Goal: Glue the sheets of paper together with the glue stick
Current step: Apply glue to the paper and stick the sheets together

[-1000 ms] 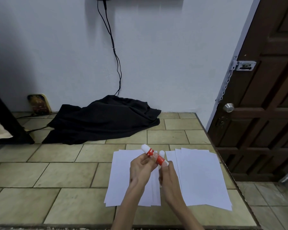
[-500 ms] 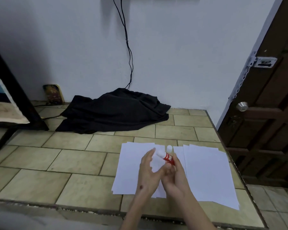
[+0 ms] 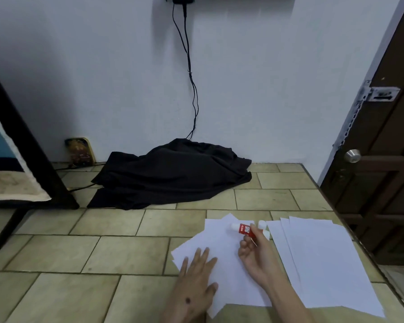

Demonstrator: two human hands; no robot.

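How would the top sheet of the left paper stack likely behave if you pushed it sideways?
It would probably slide easily: the left stack is already fanned askew on the smooth tiles. Being thin, it would likely bend or buckle rather than stay stiff. The left hand lies flat on it, probably to pin it.

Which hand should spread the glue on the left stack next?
Right. The right hand already grips the glue stick, whose tip points over the left stack of paper. The left hand lies flat on that stack with straight fingers, well placed to hold the sheets steady.
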